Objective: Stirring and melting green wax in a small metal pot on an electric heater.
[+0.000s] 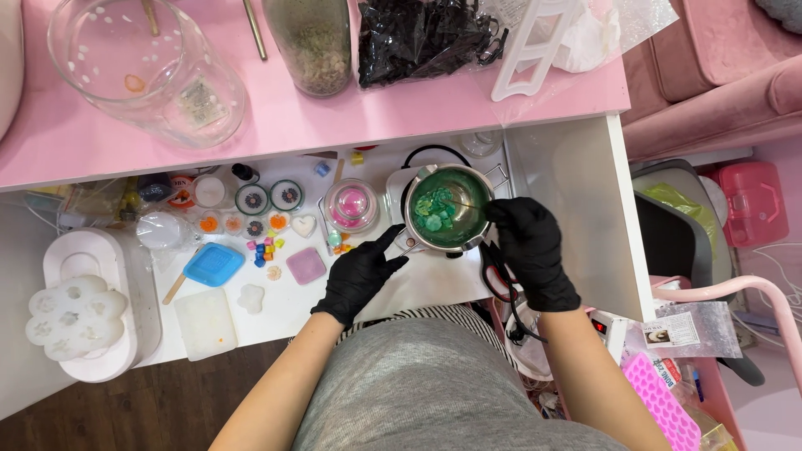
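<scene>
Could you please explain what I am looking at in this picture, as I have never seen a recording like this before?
This is one view from a camera worn on a person's head, looking straight down at their own two hands, both in black gloves. The left hand rests its fingers on the handle of a small metal pot, steadying it. The right hand holds a thin stick dipped into the pot, which contains green pieces and sits on a small hot plate. On the white table lie silicone moulds, such as a blue mould, small coloured cubes and a lidded jar with pink contents. Above is a pink shelf carrying a large glass jar.
</scene>
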